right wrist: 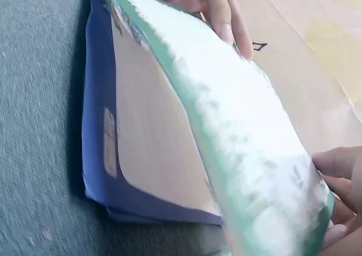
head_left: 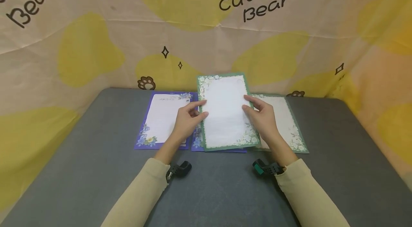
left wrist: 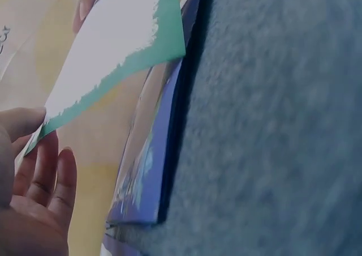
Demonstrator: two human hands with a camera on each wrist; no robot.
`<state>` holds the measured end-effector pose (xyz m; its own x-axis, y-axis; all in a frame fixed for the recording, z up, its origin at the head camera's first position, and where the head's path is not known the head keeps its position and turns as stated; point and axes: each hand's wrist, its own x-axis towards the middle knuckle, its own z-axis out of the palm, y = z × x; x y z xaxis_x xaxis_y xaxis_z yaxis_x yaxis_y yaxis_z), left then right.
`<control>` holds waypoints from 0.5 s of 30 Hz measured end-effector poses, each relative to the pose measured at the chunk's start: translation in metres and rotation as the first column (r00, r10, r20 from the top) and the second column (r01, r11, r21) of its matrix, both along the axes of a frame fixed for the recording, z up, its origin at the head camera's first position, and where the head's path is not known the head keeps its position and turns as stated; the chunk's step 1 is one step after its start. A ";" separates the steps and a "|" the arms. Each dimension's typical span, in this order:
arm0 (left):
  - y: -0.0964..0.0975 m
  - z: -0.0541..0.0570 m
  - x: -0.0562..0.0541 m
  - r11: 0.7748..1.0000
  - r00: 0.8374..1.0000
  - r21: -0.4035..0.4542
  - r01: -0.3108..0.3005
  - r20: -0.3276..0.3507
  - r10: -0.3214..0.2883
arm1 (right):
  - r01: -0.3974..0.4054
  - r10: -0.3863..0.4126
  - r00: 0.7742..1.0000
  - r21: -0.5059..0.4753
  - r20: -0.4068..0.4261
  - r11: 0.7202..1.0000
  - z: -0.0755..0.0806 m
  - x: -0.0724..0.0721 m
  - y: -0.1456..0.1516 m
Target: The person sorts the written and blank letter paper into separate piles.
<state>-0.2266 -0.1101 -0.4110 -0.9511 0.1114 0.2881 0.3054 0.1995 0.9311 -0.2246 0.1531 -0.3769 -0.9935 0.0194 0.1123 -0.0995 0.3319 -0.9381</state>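
Note:
Both hands hold up a green-bordered sheet of floral stationery paper (head_left: 225, 112) with white flowers at its corners. My left hand (head_left: 188, 119) pinches its left edge between thumb and fingers; in the left wrist view the other fingers of that hand (left wrist: 42, 182) lie behind the paper. On the opposite edge, my right hand (head_left: 262, 118) pinches with thumb and forefinger. Beneath the raised sheet lies a purple-bordered stationery sheet (right wrist: 158, 126), mostly covered in the head view. The green sheet stands tilted above it.
Another purple-bordered sheet (head_left: 164, 119) with blue flowers lies to the left on the grey table (head_left: 212, 191). To the right is a green-bordered sheet (head_left: 283, 123), partly behind my right hand. A yellow patterned cloth (head_left: 193, 41) hangs behind the table.

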 end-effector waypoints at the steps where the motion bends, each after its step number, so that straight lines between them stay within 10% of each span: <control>1: 0.001 0.001 0.000 1.000 1.000 -0.007 -0.003 -0.003 0.003 | 0.003 -0.003 1.000 0.009 -0.003 1.000 0.001 0.000 0.002; 15: 0.028 0.030 -0.001 0.993 0.996 -0.101 -0.061 -0.067 0.054 | 0.130 -0.098 0.982 0.204 -0.160 0.970 0.018 0.004 0.025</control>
<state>-0.2274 -0.0818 -0.3809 -0.9367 0.0895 0.3385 0.3492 0.3121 0.8836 -0.2203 0.1777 -0.3584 -0.9583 0.0913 0.2709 -0.1812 0.5390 -0.8226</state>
